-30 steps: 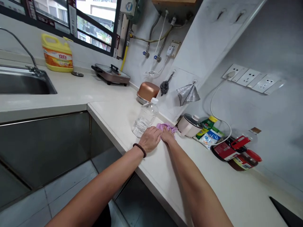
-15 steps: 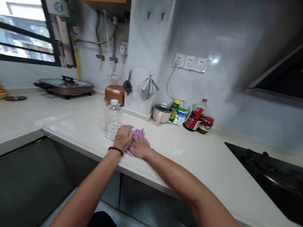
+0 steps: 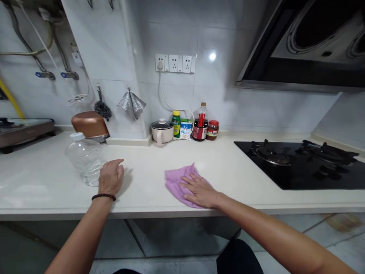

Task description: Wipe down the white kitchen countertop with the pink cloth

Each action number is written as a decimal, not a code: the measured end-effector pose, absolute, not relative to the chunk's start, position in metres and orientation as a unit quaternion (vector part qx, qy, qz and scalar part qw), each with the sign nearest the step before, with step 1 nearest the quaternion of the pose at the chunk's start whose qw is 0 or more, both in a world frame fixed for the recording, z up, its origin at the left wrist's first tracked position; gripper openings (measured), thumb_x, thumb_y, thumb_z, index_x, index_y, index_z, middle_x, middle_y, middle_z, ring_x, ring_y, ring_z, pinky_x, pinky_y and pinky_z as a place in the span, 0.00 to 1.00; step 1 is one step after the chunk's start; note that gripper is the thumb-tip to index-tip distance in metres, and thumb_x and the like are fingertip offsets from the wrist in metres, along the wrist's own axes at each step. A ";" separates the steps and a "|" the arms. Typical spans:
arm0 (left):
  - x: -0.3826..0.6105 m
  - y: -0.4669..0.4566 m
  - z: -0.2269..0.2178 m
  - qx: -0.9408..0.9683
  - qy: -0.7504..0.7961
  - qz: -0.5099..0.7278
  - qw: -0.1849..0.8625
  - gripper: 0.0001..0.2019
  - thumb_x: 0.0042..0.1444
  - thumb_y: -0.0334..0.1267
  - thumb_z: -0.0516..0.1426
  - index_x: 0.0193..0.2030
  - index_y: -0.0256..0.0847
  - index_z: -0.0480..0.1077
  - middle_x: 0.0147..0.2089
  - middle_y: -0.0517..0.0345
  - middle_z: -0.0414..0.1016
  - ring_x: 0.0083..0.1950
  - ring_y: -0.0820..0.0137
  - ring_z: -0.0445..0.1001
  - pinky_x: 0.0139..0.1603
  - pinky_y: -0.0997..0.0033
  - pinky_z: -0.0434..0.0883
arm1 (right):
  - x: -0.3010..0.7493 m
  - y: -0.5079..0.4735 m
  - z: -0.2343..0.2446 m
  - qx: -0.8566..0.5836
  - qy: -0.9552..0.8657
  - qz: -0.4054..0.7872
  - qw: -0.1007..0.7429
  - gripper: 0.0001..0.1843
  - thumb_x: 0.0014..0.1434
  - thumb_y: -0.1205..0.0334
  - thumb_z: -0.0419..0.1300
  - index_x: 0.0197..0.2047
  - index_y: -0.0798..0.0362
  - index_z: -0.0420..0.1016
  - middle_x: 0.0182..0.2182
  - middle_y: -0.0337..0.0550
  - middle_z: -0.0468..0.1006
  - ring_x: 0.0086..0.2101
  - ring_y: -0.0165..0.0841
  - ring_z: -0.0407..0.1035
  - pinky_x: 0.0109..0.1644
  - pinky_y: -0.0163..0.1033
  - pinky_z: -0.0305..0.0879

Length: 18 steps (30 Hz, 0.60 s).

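Pressing a purple cloth (image 3: pixel 173 182) against the white desk (image 3: pixel 145 182) with the right grip (image 3: pixel 199 191), laid open and flat, with fingers spread over the right part of the fabric. Lying crumpled near the front edge, well apart from both a clear bottle (image 3: pixel 82 155) to the left and a black stove (image 3: pixel 308 171) to the right. Holding the left grip (image 3: pixel 110 178) just beside that bottle, overlapping its lower right side in view, with fingers bent and partly hidden; cannot tell whether open or closed, nor whether touching the plastic. Wearing a dark beaded bracelet (image 3: pixel 104 196) on the left wrist. Showing a white cap on the bottle and a copper-coloured pot (image 3: pixel 89 123) behind it. Lined up farther back, from left to right: a pale lidded pot (image 3: pixel 161 134), a green bottle (image 3: pixel 176 127), a blue-and-white packet (image 3: pixel 186 130), a dark jar (image 3: pixel 199 133) and a red-lidded jar (image 3: pixel 212 131). Hanging above the desk, near the copper-coloured pot: a dark scrubber (image 3: pixel 102 109) and a silvery cloth (image 3: pixel 131 104)
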<state>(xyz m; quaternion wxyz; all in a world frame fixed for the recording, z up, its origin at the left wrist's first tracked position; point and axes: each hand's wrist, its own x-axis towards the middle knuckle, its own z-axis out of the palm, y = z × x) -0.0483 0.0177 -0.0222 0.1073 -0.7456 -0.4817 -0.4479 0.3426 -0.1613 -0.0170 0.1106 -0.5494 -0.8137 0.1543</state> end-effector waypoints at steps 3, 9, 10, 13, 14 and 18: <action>-0.048 0.016 -0.021 -0.742 -0.487 -0.449 0.101 0.18 0.66 0.42 0.46 0.53 0.41 0.74 0.54 0.44 0.80 0.61 0.52 0.75 0.68 0.45 0.67 | 0.413 -0.190 -0.024 -0.621 -0.765 0.123 0.117 0.36 0.73 0.34 0.47 0.77 0.38 0.60 0.77 0.32 0.49 0.76 0.47 0.35 0.80 0.59 0.29; -0.046 0.014 -0.019 -0.744 -0.493 -0.442 0.090 0.20 0.66 0.43 0.45 0.52 0.41 0.74 0.52 0.42 0.80 0.59 0.50 0.75 0.66 0.45 0.68 | 0.564 -0.236 -0.046 -0.801 -0.598 0.014 0.028 0.40 0.71 0.38 0.40 0.80 0.43 0.56 0.78 0.37 0.46 0.76 0.48 0.34 0.78 0.62 0.23; -0.046 0.014 -0.019 -0.742 -0.496 -0.442 0.089 0.20 0.66 0.43 0.45 0.52 0.41 0.74 0.52 0.42 0.80 0.59 0.50 0.75 0.66 0.45 0.68 | 0.586 -0.240 -0.049 -0.823 -0.568 -0.005 0.007 0.40 0.71 0.39 0.39 0.80 0.45 0.55 0.78 0.39 0.46 0.76 0.49 0.34 0.78 0.63 0.21; -0.044 0.013 -0.020 -0.735 -0.501 -0.448 0.088 0.20 0.66 0.44 0.46 0.52 0.41 0.75 0.52 0.42 0.81 0.59 0.50 0.75 0.65 0.45 0.68 | 0.631 -0.238 -0.059 -0.861 -0.504 -0.037 -0.049 0.42 0.70 0.41 0.35 0.80 0.49 0.54 0.78 0.42 0.42 0.76 0.50 0.33 0.77 0.66 0.21; -0.044 0.013 -0.021 -0.734 -0.501 -0.449 0.088 0.20 0.66 0.44 0.46 0.52 0.41 0.75 0.52 0.43 0.81 0.59 0.50 0.75 0.65 0.45 0.68 | 0.639 -0.233 -0.060 -0.868 -0.492 -0.041 -0.060 0.42 0.71 0.41 0.34 0.80 0.49 0.54 0.78 0.42 0.41 0.76 0.50 0.31 0.76 0.66 0.22; -0.043 0.015 -0.023 -0.732 -0.505 -0.447 0.093 0.20 0.67 0.46 0.46 0.53 0.42 0.75 0.53 0.43 0.81 0.60 0.50 0.75 0.65 0.46 0.68 | 0.642 -0.198 -0.056 -0.887 -0.459 -0.046 -0.034 0.40 0.71 0.42 0.33 0.79 0.46 0.59 0.78 0.40 0.43 0.76 0.50 0.29 0.77 0.67 0.26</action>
